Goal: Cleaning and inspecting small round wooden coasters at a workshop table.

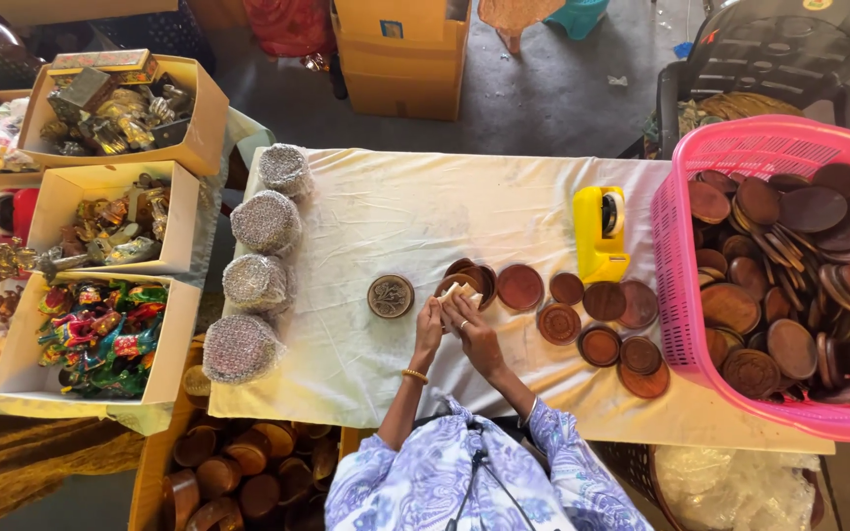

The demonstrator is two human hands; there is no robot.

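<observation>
Head view: left hand [429, 324] and right hand [474, 329] fingers together pinch a small pale piece [456, 292], brown wooden discs [582, 320] lying to their right.

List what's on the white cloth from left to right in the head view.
Wrapped round stacks → lone patterned disc → left hand → right hand, both on a pale piece → loose wooden discs → yellow tape dispenser above them → pink basket of discs.
</observation>
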